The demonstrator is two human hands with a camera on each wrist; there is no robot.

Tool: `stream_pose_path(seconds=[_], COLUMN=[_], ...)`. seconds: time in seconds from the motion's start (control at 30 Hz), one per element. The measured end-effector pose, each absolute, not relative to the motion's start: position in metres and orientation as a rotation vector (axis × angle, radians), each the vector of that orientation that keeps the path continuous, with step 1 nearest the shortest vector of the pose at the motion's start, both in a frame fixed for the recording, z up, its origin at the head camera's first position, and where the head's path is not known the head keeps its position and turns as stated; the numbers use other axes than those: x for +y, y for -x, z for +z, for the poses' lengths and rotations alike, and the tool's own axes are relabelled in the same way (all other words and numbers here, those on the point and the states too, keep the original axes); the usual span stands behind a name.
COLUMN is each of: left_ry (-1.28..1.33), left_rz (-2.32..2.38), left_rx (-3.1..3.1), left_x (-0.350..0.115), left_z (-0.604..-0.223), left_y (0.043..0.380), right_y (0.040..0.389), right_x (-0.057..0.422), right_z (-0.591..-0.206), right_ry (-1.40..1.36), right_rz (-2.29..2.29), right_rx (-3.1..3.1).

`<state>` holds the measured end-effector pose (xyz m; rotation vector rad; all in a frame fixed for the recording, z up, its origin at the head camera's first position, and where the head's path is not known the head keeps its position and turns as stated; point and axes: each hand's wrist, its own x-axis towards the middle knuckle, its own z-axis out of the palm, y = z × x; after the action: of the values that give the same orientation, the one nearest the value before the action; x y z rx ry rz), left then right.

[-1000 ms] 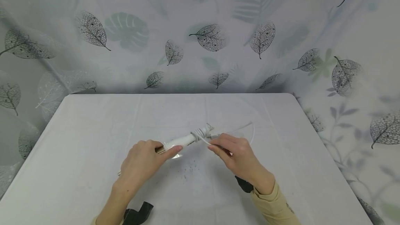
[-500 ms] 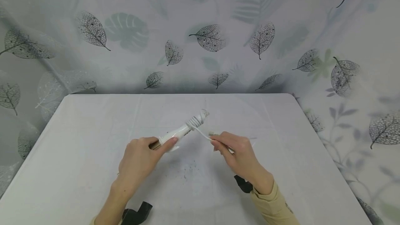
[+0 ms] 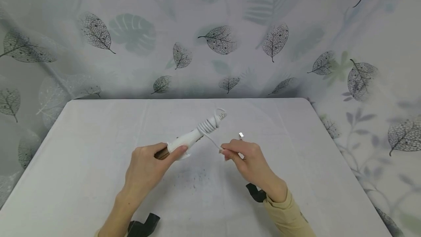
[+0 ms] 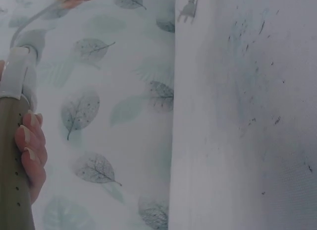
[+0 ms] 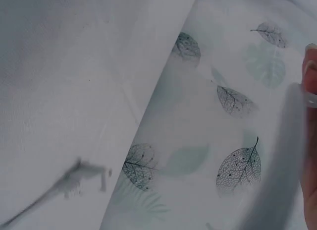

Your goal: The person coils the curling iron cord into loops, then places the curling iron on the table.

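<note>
My left hand [image 3: 146,165] grips a hair iron by its gold-brown barrel [image 4: 14,155], which has a row of small dark holes. The iron's white handle [image 3: 184,140] points up and to the right, raised over the table. White cord [image 3: 208,125] is wound in several turns near the handle's end, with a loose loop at the tip. My right hand [image 3: 251,156] pinches the cord's free length, drawn out from the turns. A two-pin plug [image 4: 188,9] hangs close to the right hand, its metal pins [image 3: 241,135] showing above the knuckles in the head view.
A white cloth covers the table [image 3: 98,131]. Dark specks [image 3: 197,178] lie scattered in front of the hands. Black straps [image 3: 143,226] show at both wrists. Behind the table hangs a leaf-patterned curtain [image 3: 197,65].
The handle's wound end has risen and now stands clear of the right hand. The plug's pins have come into view above the right hand. Both hands have kept their grips.
</note>
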<state>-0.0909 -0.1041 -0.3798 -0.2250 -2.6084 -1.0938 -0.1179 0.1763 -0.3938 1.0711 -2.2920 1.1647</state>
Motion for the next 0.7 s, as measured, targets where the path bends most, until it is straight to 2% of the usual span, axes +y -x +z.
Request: stream_pose_path(seconds=[0.7], left_ry=[0.447], left_rz=[-1.157], left_rx=[-2.624], left_x=[-0.0964], left_z=[-0.3826], left_y=[0.0894], right_y=[0.1206], right_x=[0.1738], right_z=[-0.3996], right_ry=[-0.964], right_rz=[1.006], right_rx=[-2.381])
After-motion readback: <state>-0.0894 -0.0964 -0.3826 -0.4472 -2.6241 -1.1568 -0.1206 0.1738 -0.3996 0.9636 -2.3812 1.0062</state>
